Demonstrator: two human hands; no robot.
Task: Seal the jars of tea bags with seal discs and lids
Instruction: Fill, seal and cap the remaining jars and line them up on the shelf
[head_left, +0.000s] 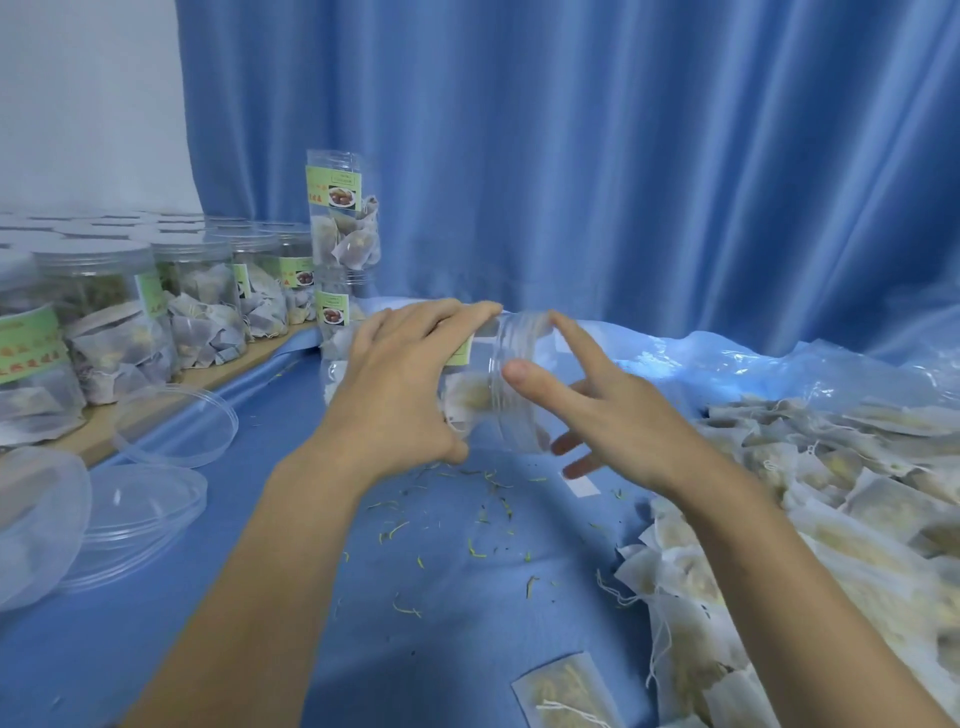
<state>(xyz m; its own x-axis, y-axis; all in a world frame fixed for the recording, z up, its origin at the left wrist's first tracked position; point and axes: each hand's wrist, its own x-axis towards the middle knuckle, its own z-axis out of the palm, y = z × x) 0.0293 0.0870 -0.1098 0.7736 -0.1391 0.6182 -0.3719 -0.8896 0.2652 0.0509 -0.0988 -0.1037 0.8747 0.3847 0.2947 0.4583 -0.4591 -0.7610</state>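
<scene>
A clear plastic jar (511, 384) with a green label lies on its side in mid-air at the centre, its open threaded mouth turned to the right. A few tea bags show inside it. My left hand (400, 384) grips the jar's body from above. My right hand (602, 400) hovers at the jar's mouth with straight, spread fingers and holds nothing. Clear lids (174, 426) lie at the left on the blue cloth.
Lidded jars of tea bags (114, 322) stand in rows on a wooden board at the left. Two open jars are stacked (343, 234) behind the hands. A heap of loose tea bags (831, 509) fills the right side. A single tea bag (563, 691) lies at the bottom.
</scene>
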